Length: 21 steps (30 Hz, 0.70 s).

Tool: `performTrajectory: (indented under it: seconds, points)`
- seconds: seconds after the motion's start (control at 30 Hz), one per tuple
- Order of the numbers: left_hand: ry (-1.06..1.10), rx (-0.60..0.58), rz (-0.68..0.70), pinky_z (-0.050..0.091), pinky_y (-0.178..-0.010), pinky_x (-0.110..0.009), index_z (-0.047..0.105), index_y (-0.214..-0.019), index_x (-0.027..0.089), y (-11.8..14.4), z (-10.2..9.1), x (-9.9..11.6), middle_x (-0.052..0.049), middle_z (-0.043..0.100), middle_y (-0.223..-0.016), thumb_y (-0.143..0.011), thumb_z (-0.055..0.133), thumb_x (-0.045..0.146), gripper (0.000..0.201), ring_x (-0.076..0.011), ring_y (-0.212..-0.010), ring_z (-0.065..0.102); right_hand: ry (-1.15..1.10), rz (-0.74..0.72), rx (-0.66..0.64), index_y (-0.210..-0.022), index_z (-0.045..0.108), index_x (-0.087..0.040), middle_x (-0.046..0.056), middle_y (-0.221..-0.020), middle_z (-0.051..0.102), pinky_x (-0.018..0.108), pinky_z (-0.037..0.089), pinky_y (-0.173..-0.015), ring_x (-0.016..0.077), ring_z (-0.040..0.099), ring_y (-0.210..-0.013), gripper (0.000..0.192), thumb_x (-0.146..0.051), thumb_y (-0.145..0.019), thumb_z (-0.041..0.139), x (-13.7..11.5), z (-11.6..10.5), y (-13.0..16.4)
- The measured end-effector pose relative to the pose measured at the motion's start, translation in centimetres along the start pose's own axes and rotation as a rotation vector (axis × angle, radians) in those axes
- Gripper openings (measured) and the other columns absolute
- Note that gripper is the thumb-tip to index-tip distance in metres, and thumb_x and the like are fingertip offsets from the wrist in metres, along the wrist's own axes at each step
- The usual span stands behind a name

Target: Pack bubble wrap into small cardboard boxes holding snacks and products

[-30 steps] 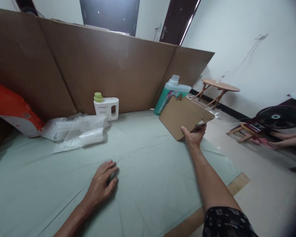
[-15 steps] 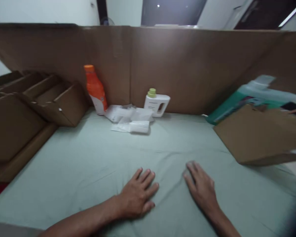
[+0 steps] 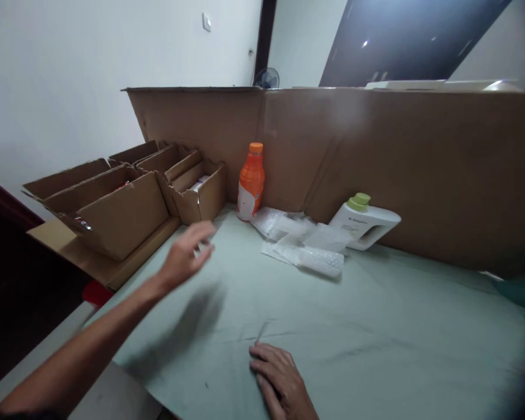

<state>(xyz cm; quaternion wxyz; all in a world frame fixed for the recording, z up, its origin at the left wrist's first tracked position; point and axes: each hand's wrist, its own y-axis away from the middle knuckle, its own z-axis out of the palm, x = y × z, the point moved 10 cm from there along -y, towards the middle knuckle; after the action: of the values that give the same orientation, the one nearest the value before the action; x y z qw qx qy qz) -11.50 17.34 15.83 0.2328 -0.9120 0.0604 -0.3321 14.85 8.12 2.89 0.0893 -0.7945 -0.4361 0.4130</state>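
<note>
While the left hand (image 3: 186, 254) is lifted off the pale green cloth (image 3: 376, 326) and blurred with motion, it points toward the open cardboard boxes (image 3: 126, 198) at the left edge of the surface, so the work in hand looks like a reach for one of them. To do that well, I judge the arm should stay above the cloth rather than drag across it, and the fingers should close on a firm box wall, not on a loose flap that would fold under the grip. That hand is empty, its fingers loosely spread and slightly curled, touching nothing; the nearest box (image 3: 199, 195) stands just beyond the fingertips, against the tall cardboard screen (image 3: 376, 157). The right hand (image 3: 280, 379) lies palm down on the cloth at the bottom of the view, fingers relaxed and nearly together, holding nothing and seeming only to steady the body. Both hands are well apart from each other. Further back, an orange bottle (image 3: 251, 182) stands upright by the screen, sheets of bubble wrap (image 3: 304, 242) lie flat beside it, and a white jug with a green cap (image 3: 365, 221) rests just behind the wrap.
</note>
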Motion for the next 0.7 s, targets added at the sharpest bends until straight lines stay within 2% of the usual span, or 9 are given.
performTrajectory:
  seconds: [0.1, 0.2, 0.23, 0.3, 0.37, 0.47, 0.53, 0.63, 0.7]
  points:
    - [-0.312, 0.161, -0.15, 0.053, -0.101, -0.042, 0.049, -0.145, 0.016, -8.4, -4.3, -5.3, -0.018, 0.038, -0.16, -0.086, 0.066, 0.025, 0.062, -0.0257, -0.111, 0.069, -0.007, 0.016, 0.015, -0.115, 0.066, -0.028, 0.006, -0.113, 0.077, 0.04, 0.061, -0.09, 0.0243, 0.073, -0.107, 0.036, -0.006, -0.088, 0.055, 0.3, 0.1, -0.9]
    - [-0.54, -0.002, -0.254, 0.052, -0.098, -0.04, 0.061, -0.132, 0.01, -12.4, -3.5, -8.5, -0.018, 0.06, -0.142, -0.089, 0.065, 0.029, 0.048, -0.0308, -0.118, 0.066, 0.0, 0.036, 0.009, -0.115, 0.065, -0.028, 0.006, -0.112, 0.077, 0.039, 0.059, -0.091, 0.0233, 0.072, -0.109, 0.037, -0.004, -0.087, 0.055, 0.1, 0.0, -0.9]
    - [-0.562, -0.056, -0.262, 0.051, -0.096, -0.039, 0.065, -0.124, 0.005, -12.8, -2.9, -8.9, -0.016, 0.067, -0.131, -0.094, 0.055, 0.033, 0.043, -0.0314, -0.118, 0.066, 0.003, 0.044, 0.005, -0.115, 0.065, -0.027, 0.006, -0.112, 0.077, 0.039, 0.059, -0.092, 0.0229, 0.071, -0.109, 0.037, -0.004, -0.087, 0.055, 0.0, 0.0, -0.8]
    - [-0.565, -0.111, -0.256, 0.049, -0.093, -0.039, 0.068, -0.112, -0.005, -12.6, -2.1, -8.6, -0.011, 0.072, -0.115, -0.099, 0.029, 0.036, 0.058, -0.0323, -0.118, 0.064, 0.0, 0.064, 0.007, -0.113, 0.065, -0.026, 0.006, -0.112, 0.077, 0.039, 0.058, -0.092, 0.0223, 0.071, -0.109, 0.035, -0.004, -0.088, 0.055, -0.2, -0.1, -0.8]
    - [-0.586, -0.129, -0.258, 0.048, -0.091, -0.04, 0.07, -0.108, -0.005, -11.5, -1.8, -7.7, -0.011, 0.073, -0.108, -0.099, 0.024, 0.037, 0.063, -0.034, -0.117, 0.064, -0.015, 0.088, 0.005, -0.111, 0.065, -0.025, 0.006, -0.111, 0.077, 0.039, 0.057, -0.092, 0.0217, 0.071, -0.108, 0.031, -0.005, -0.089, 0.055, -0.2, -0.1, -0.9]
    - [-0.646, -0.142, -0.298, 0.052, -0.083, -0.038, 0.076, -0.103, 0.01, -8.8, -1.3, -5.7, -0.016, 0.077, -0.103, -0.094, 0.052, 0.037, 0.037, -0.0349, -0.105, 0.071, -0.047, 0.13, -0.007, -0.109, 0.068, -0.024, 0.007, -0.11, 0.077, 0.039, 0.055, -0.094, 0.0209, 0.07, -0.109, 0.026, -0.008, -0.091, 0.056, 0.1, 0.1, -0.7]
    - [-0.676, -0.143, -0.318, 0.053, -0.075, -0.037, 0.077, -0.102, 0.016, -6.5, -0.6, -3.6, -0.017, 0.078, -0.099, -0.093, 0.055, 0.037, 0.032, -0.035, -0.097, 0.073, -0.067, 0.153, 0.011, -0.108, 0.068, -0.024, 0.006, -0.109, 0.077, 0.038, 0.055, -0.094, 0.0204, 0.07, -0.108, 0.025, -0.009, -0.092, 0.056, 0.5, 0.0, -0.5]
    - [-0.614, -0.116, -0.3, 0.053, -0.069, -0.037, 0.078, -0.098, 0.018, -2.1, 1.2, 1.5, -0.015, 0.079, -0.092, -0.094, 0.051, 0.036, 0.033, -0.0331, -0.086, 0.075, -0.073, 0.213, 0.102, -0.115, 0.066, -0.025, 0.006, -0.113, 0.076, 0.038, 0.056, -0.094, 0.0203, 0.07, -0.107, 0.029, -0.01, -0.092, 0.056, 1.2, -0.7, -0.2]
    - [-0.441, -0.076, -0.228, 0.054, -0.066, -0.035, 0.078, -0.099, 0.018, 1.3, 2.3, 6.1, -0.012, 0.079, -0.087, -0.094, 0.051, 0.034, 0.032, -0.0285, -0.076, 0.075, -0.051, 0.261, 0.173, -0.127, 0.062, -0.025, 0.008, -0.121, 0.073, 0.04, 0.055, -0.099, 0.0216, 0.068, -0.113, 0.039, -0.012, -0.091, 0.057, 1.6, -1.6, -0.2]
